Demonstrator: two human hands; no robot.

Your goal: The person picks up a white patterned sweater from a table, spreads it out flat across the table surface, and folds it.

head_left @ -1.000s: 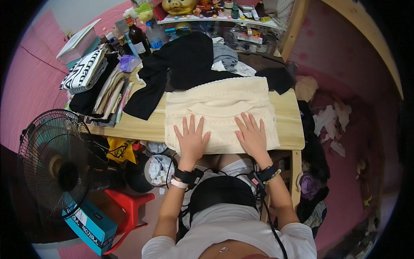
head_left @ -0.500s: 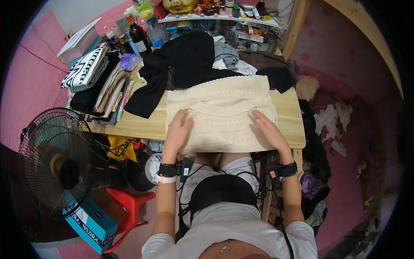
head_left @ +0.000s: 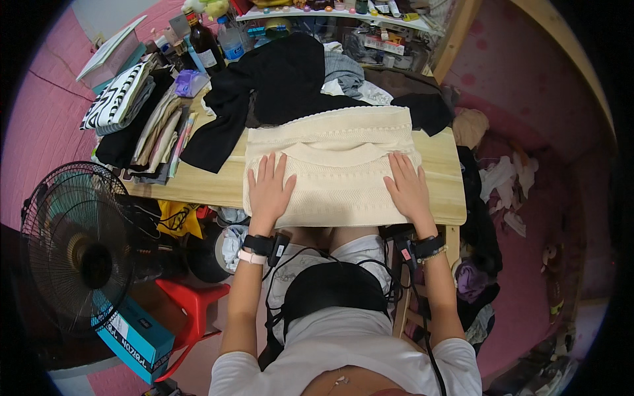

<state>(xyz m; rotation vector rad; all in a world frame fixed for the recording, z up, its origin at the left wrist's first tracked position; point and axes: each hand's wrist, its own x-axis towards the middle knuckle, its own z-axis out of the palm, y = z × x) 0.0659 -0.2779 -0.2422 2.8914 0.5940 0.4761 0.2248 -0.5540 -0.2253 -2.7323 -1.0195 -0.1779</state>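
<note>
**Both hands flat on a folded cream sweater**

The sweater [head_left: 333,168] lies folded on the wooden surface [head_left: 439,165], directly in front of the person. The left hand [head_left: 269,188] rests open, palm down and fingers spread, on the sweater's lower left part. The right hand [head_left: 407,188] rests open in the same way on its lower right part. Neither hand grips anything; a broad strip of bare knit lies between them. Each wrist carries a dark band with a cable.

A black garment [head_left: 277,86] lies behind the sweater, one sleeve trailing over the surface's left half. A stack of folded clothes [head_left: 142,122] stands at the left end, topped by a black-and-white patterned piece. Bottles [head_left: 214,43] stand at the far left corner. A shelf [head_left: 343,13] at the back holds small items, too small to tell apart. A fan [head_left: 76,247], a blue box [head_left: 135,340] and a red stool [head_left: 191,303] stand on the floor to the left.

Compared with half a second ago, the hands lie flatter and farther onto the sweater, away from its side edges. The sweater lies in the same place on the surface.
</note>
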